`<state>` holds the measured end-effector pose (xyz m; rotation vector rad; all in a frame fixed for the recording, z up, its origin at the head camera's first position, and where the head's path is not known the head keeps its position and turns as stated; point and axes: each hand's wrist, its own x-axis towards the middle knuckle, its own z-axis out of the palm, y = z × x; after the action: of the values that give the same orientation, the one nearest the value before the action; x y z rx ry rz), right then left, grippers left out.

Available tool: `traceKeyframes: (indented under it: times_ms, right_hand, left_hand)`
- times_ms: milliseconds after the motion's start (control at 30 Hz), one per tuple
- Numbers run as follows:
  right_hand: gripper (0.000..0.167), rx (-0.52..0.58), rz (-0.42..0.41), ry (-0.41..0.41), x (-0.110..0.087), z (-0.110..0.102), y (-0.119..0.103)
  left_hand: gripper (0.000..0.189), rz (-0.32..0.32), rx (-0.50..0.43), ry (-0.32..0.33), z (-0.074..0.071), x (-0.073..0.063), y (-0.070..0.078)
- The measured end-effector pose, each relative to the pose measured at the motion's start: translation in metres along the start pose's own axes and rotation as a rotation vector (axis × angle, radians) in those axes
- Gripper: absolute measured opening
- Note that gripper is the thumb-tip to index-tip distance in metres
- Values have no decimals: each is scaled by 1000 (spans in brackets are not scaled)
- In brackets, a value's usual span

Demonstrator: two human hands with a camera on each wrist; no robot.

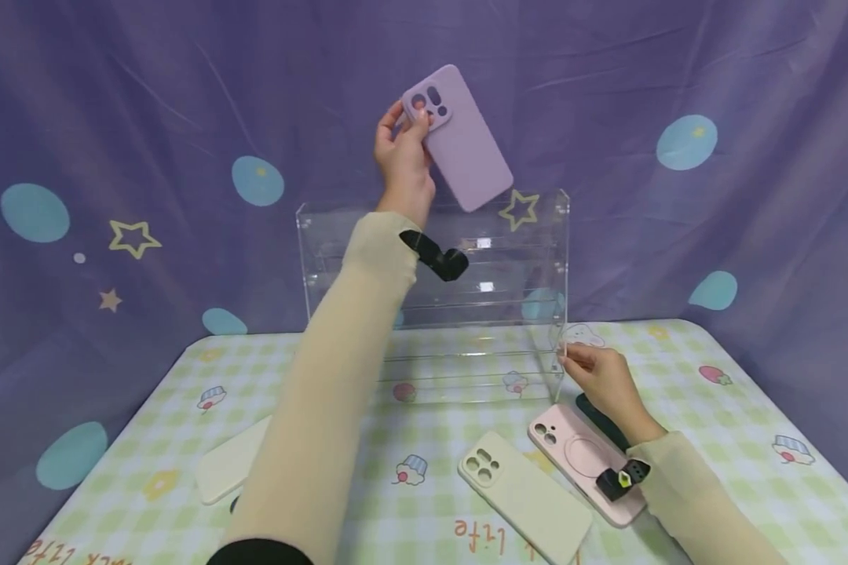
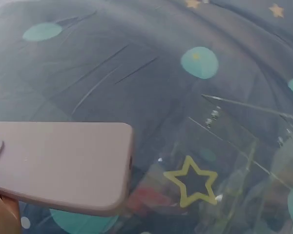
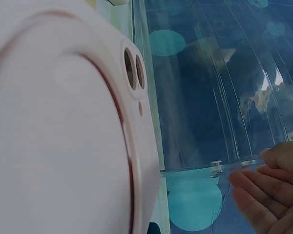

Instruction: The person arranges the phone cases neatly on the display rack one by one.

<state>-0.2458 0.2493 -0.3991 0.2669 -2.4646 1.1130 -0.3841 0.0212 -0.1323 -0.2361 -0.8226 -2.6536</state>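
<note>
High in the head view, my left hand [image 1: 405,161] grips a lilac phone case [image 1: 469,149] by its camera-cutout end, thumb at the holes. The case is tilted, above the top of a clear acrylic tiered rack [image 1: 466,337]. The left wrist view shows the case's plain back [image 2: 63,165] close up. My right hand [image 1: 603,380] pinches the rack's right side panel near its lower front, thumb on one face and fingers on the other. Below that hand lie a pink phone case [image 1: 579,455] with a ring on its back and a cream phone case [image 1: 526,494].
A white case [image 1: 233,459] lies on the left, partly behind the left sleeve. Under the right wrist a dark green case [image 1: 601,420] shows partly. The checked tablecloth [image 1: 410,518] covers the table, and a purple patterned curtain [image 1: 148,118] hangs behind the rack.
</note>
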Motion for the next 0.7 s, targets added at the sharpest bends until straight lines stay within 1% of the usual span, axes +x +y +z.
traceKeyframes:
  times_ms: [100,200,333,433,500,567,700]
  right_hand:
    - [26,-3,1,3,0,0,-1]
    - [25,4,-3,5,0,1,-1]
    - [25,15,-7,4,-1,2,-1]
    - [25,17,-9,3,-1,3,-2]
    - [25,13,-8,-1,-1,2,-3]
    - [26,5,-5,-6,-1,1,-3]
    - [27,6,4,-20,-2,-1,-4]
  left_hand:
    - [24,17,-59,40,3,4,-2]
    - [25,44,-81,86,2,7,-6]
    - [25,77,-87,121,-2,8,-13]
    - [25,88,-72,94,-5,8,-20]
    - [26,73,-56,66,-5,7,-25]
    - [25,48,-24,33,-5,5,-29]
    - [23,-36,118,-16,-5,1,-37]
